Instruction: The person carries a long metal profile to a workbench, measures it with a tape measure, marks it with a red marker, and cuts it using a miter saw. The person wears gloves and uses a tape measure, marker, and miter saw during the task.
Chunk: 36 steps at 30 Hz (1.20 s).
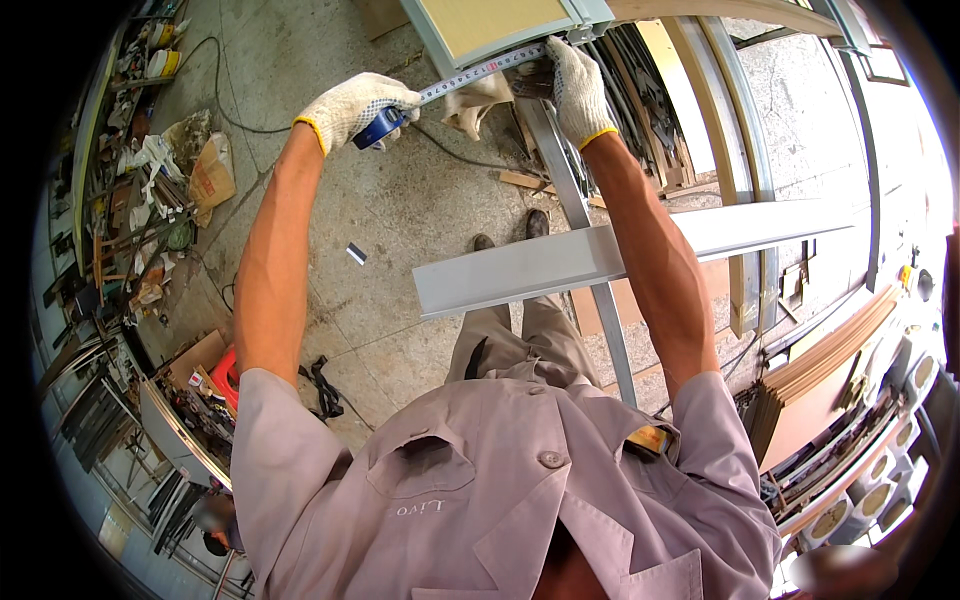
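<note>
We are measuring, as we judge it, a framed panel (pixel 500 25) ahead of us at the top of the view, and the work is standing partway. The tape blade (pixel 485 72) is already running out along the panel's near edge. Our left hand (pixel 350 105), gloved, is clenching its grip around the blue tape case (pixel 380 128); our right hand (pixel 580 92) is closing around the blade's other end by the panel's corner (whether it is pinching or just pressing the blade, we cannot tell). We are seeing no marking tool in either hand, so reading the length, and perhaps marking it, is probably remaining. A pale metal profile (pixel 520 268) is lying below our right forearm (pixel 655 240), away from both hands.
</note>
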Tool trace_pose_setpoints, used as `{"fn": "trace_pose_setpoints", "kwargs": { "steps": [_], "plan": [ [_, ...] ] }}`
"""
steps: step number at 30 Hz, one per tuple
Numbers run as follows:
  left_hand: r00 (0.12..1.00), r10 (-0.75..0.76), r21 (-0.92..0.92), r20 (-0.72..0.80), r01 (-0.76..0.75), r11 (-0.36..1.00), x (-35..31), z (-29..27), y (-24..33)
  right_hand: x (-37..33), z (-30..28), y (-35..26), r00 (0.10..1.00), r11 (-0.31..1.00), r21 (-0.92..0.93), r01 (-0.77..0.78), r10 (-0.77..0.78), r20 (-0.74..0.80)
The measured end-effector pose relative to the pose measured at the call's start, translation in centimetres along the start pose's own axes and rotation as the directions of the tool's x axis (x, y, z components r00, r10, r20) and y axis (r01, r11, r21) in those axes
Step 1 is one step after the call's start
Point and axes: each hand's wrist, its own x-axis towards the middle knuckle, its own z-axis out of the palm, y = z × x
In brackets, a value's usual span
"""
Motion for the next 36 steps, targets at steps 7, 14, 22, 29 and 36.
{"fn": "trace_pose_setpoints", "kwargs": {
  "steps": [7,14,22,29,36],
  "plan": [
    [1.0,-0.002,0.005,-0.009,0.002,1.0,0.0,0.1,0.0,-0.2,0.5,-0.4,0.999,1.0,-0.007,0.01,-0.01,-0.049],
    [1.0,0.007,0.002,0.007,-0.007,1.0,0.1,0.1,0.3,-0.8,0.4,-1.2,0.997,0.999,-0.039,0.027,-0.029,-0.067],
    [1.0,0.002,0.018,-0.002,-0.002,1.0,-0.1,0.0,0.1,-0.6,0.7,-0.8,0.997,0.997,-0.063,0.041,-0.046,-0.066],
    [1.0,0.014,0.012,0.006,-0.014,1.0,0.0,0.0,0.1,-0.2,0.2,-0.2,0.997,0.997,-0.07,0.043,-0.047,-0.058],
    [1.0,0.009,0.011,0.019,-0.01,1.0,0.2,-0.2,-0.1,-0.8,0.7,-1.1,0.997,0.997,-0.042,0.057,-0.059,-0.056]
  ]
}}
